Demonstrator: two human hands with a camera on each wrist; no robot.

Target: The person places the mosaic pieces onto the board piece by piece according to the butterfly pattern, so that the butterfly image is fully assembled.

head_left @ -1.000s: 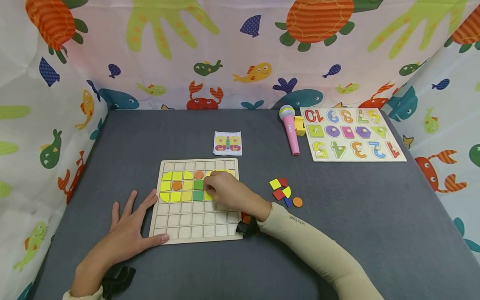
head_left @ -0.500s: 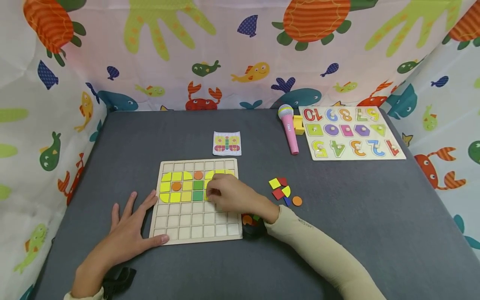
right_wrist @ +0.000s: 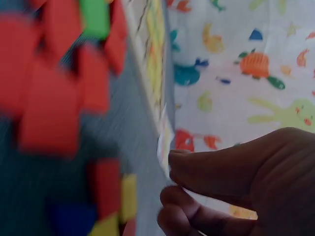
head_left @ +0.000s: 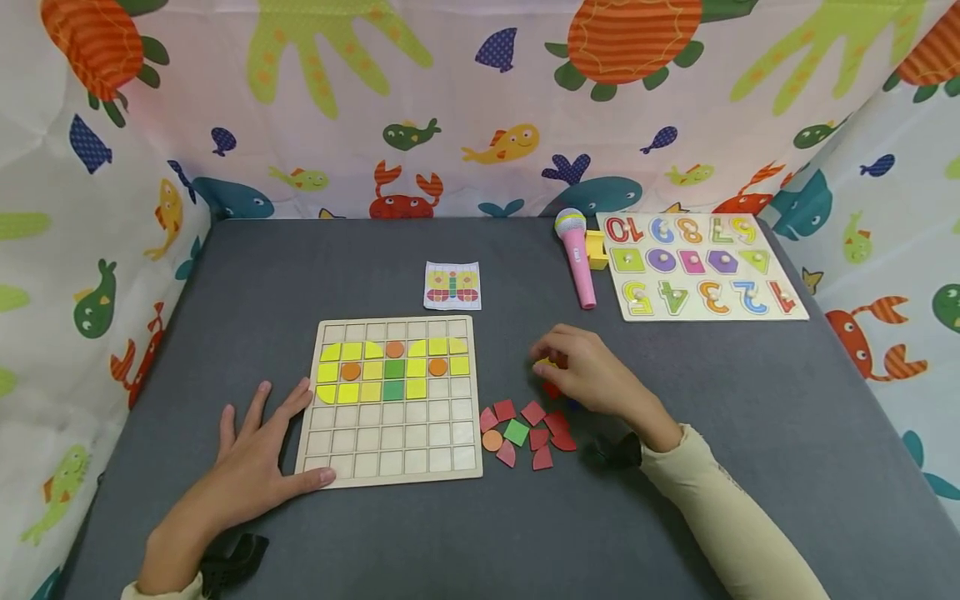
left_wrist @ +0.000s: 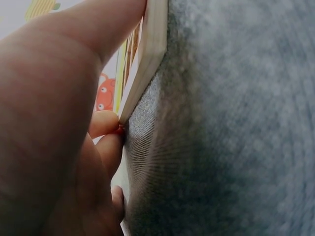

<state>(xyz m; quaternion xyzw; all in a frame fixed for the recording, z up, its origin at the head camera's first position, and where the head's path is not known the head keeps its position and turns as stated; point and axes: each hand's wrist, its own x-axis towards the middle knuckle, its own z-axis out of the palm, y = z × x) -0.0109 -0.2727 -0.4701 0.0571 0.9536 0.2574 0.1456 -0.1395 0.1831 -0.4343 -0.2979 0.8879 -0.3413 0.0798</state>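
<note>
My left hand [head_left: 232,479] lies spread at the wooden grid board [head_left: 386,462], with thumb and fingertips touching its left side. In the left wrist view the thumb and fingers meet the board's edge [left_wrist: 152,44]. Yellow tiles, two green squares [head_left: 393,369] and three orange discs [head_left: 437,367] fill the board's upper rows. My right hand [head_left: 596,371] is over a small pile right of the board, fingers bent by a yellow square [head_left: 547,364]. In the right wrist view a gap shows between thumb and fingers; nothing is seen held. The hand partly covers the pile.
Red pieces [head_left: 542,457], a green square [head_left: 516,432] and an orange disc [head_left: 492,440] lie right of the board. Behind it is a butterfly pattern card [head_left: 452,302]. A pink microphone [head_left: 579,267], yellow block [head_left: 597,250] and number puzzle [head_left: 712,310] stand back right.
My right hand has left the board and moved right to the small pile. The board's right-hand tiles and the loose red pieces are now uncovered. The left hand stays put.
</note>
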